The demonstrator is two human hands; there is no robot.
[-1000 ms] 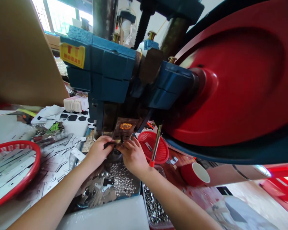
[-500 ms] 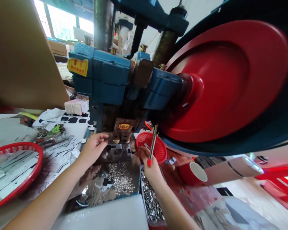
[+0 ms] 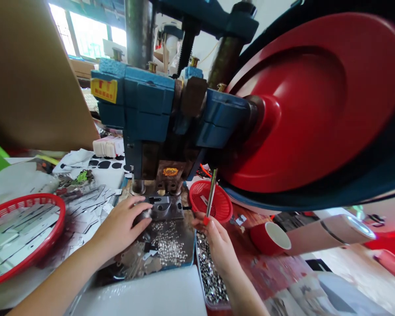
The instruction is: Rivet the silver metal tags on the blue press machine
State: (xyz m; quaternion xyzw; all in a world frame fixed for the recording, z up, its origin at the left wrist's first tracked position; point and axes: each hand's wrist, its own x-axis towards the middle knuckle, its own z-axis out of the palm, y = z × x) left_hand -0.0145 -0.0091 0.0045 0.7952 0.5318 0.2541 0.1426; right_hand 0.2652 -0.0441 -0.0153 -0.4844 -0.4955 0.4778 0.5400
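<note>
Right hand (image 3: 220, 243) is gripping the lever's (image 3: 212, 191) red knob (image 3: 206, 220), fingers curled; left hand (image 3: 121, 226) is sitting beside the die block (image 3: 161, 206), fingers half-open, can't tell if holding anything

Beyond my left grip (image 3: 121, 224), the press (image 3: 146, 101) is blue with a red-on-yellow label (image 3: 104, 90); by my right grip (image 3: 220, 242), the silver lever (image 3: 212, 193) ends in red; further right, a red cylinder (image 3: 265, 239) shows white.

Left hand (image 3: 127, 224) palm down, fingers (image 3: 140, 208) parted; right hand (image 3: 219, 239) curled, both forearms (image 3: 69, 265) angled inward
</note>
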